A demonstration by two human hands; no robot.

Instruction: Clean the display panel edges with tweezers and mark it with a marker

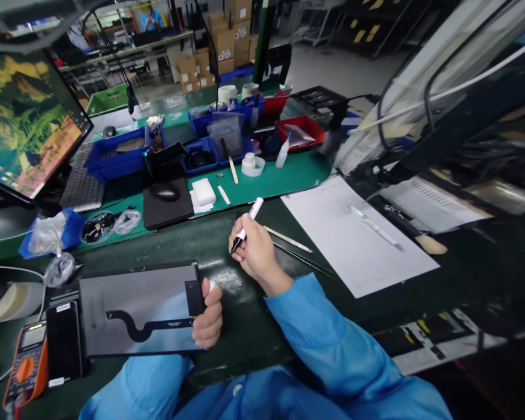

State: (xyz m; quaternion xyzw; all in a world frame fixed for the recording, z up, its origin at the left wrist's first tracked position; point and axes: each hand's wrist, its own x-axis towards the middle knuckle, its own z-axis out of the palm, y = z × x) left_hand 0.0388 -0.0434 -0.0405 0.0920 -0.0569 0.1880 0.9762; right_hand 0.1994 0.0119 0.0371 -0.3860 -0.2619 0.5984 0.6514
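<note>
A flat grey display panel (157, 297) with a black curved flex cable (142, 332) across its face is tilted toward me. My left hand (208, 315) has its fingers wrapped round the panel's right edge, and the forearm passes behind it. A small white piece (212, 286) shows at that hand's thumb; I cannot tell what it is. Above the bench, to the right of the panel, my right hand (258, 251) is closed on a white marker pen (254, 209), its black end pointing down and left. Tweezers (301, 259) and a thin wooden stick (289, 239) lie beside my right wrist.
A paper sheet (354, 245) with a pen (374, 227) lies at the right. Left of the panel are a phone (65, 341) and an orange multimeter (26, 367). Behind stand a mouse (164, 191), blue bins (118, 154), a red bin (301, 133) and a monitor (30, 122).
</note>
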